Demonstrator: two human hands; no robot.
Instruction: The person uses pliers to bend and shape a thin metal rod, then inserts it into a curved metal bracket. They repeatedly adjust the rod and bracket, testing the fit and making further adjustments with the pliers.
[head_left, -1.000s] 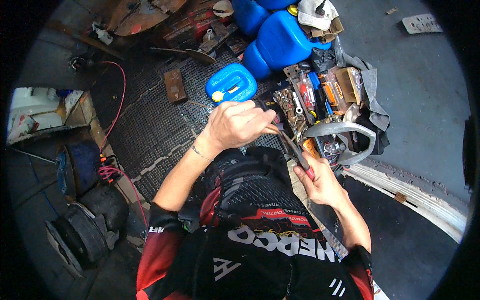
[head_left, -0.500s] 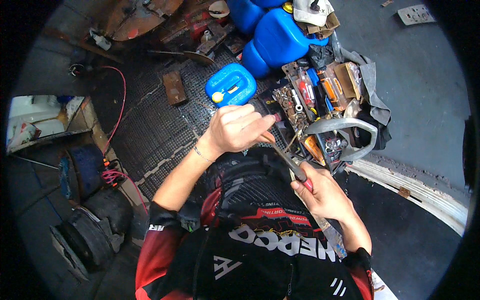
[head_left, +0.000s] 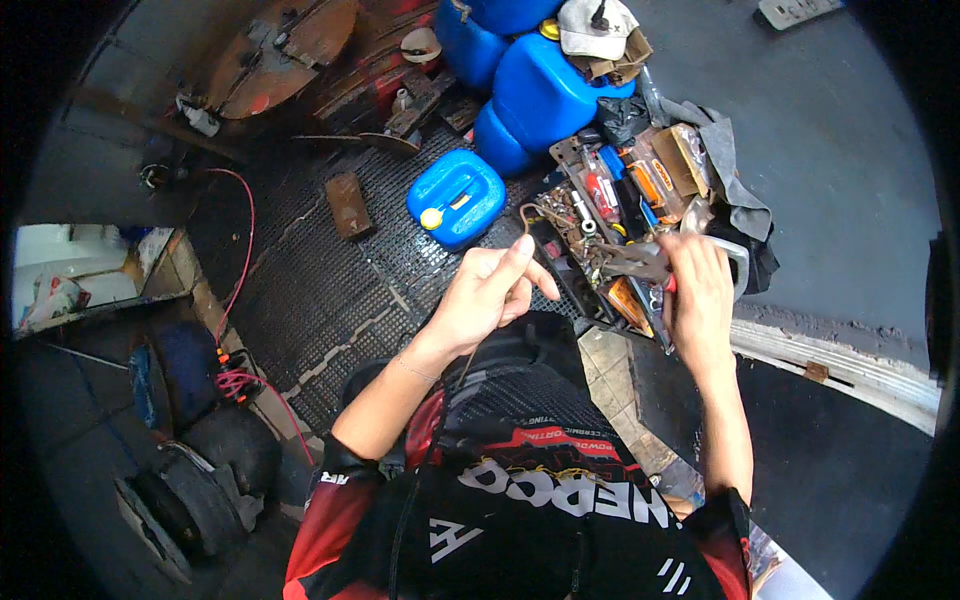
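Note:
My left hand (head_left: pixel 490 298) is closed in front of my body, thumb and forefinger pinching a thin brown wire (head_left: pixel 527 222). The wire's upper end is bent over like a hook, and a thin length trails below the hand. To the right, my right hand (head_left: pixel 700 290) grips a pair of pliers (head_left: pixel 640 262) with a red handle. The jaws point left, over the open toolbox (head_left: pixel 570 275). Sockets, loose metal fittings and other small tools fill its trays. The right hand partly hides the toolbox's grey handle (head_left: pixel 741 270).
Beyond my left hand, a small blue jerrycan (head_left: pixel 457 200) stands on the black grid mat (head_left: pixel 330 275), near a rusty block (head_left: pixel 348 206). Larger blue containers (head_left: pixel 540 90) stand farther back. At left lie a pink cable (head_left: pixel 250 230) and a dark wheel-like part (head_left: pixel 150 515).
My hands have moved apart. The pliers, earlier between both hands, have gone right and forward over the toolbox in my right hand. The bent wire now shows above my left hand.

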